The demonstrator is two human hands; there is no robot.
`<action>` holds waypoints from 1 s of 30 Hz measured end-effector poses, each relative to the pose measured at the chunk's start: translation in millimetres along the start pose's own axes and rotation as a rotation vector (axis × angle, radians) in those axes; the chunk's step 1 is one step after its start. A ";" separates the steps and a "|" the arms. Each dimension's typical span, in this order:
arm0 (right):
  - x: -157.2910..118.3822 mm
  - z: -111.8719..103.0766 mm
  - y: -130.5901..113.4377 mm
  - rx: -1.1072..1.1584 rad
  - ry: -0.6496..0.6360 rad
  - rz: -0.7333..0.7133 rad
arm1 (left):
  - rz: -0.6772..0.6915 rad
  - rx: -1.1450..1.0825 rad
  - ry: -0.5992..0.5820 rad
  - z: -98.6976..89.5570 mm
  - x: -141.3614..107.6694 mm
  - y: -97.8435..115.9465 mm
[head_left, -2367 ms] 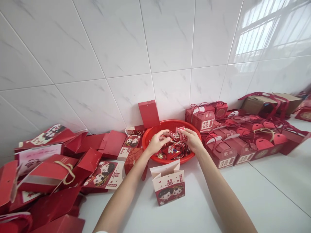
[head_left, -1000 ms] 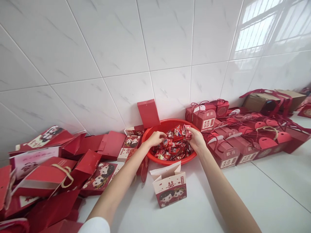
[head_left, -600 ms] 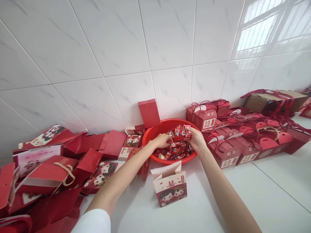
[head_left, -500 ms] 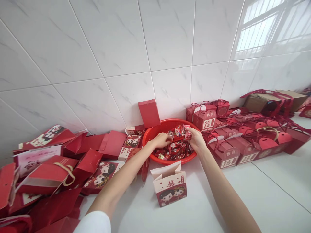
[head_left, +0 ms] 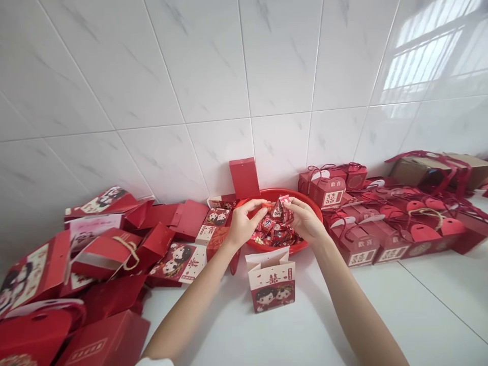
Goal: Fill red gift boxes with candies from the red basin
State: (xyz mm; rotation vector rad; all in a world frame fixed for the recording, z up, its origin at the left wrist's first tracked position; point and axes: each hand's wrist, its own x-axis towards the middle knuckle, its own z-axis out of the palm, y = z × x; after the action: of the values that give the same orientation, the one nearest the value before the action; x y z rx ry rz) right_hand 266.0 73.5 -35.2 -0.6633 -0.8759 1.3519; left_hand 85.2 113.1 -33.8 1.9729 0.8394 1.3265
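Note:
A red plastic basket (head_left: 315, 209) holds a heap of wrapped candies (head_left: 272, 231) in shiny red wrappers. Above its left side, my left hand (head_left: 244, 219) pinches a small red wrapped candy (head_left: 268, 206) between thumb and fingertips. Opposite it, my right hand (head_left: 305, 219) grips red and white wrapped candies (head_left: 281, 207) over the heap; how many cannot be made out. In front of the basket a small gift box (head_left: 272, 290) stands upright with its top flaps raised. Two cartoon faces are printed on its red lower part.
Red gift boxes and bags (head_left: 110, 254) lie piled at the left. Closed red boxes with cord handles (head_left: 354, 241) stand in rows at the right, with brown cartons (head_left: 423, 173) behind. A plain red box (head_left: 244, 178) leans against the tiled wall (head_left: 213, 66).
My left hand has risen from the heap with a red candy in its fingers. My right hand has drawn slightly inward, still holding candy. The view has shifted a little to the left.

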 end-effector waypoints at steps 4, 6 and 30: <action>-17.3 17.7 -10.9 -0.098 -0.049 -0.045 | -0.014 -0.051 -0.002 -9.5 -25.1 26.1; -26.9 21.8 -18.8 -0.196 -0.083 -0.081 | -0.009 -0.080 0.029 -16.3 -37.8 35.9; -84.9 33.4 -62.4 -1.262 -0.534 -0.158 | -0.214 0.173 -0.578 -23.4 -96.0 53.3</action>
State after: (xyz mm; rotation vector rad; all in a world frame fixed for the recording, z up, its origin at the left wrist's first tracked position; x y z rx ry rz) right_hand 271.7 -21.0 21.9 -1.1434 -2.2087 0.6958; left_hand 43.5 9.0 -38.4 2.1614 0.8605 0.5261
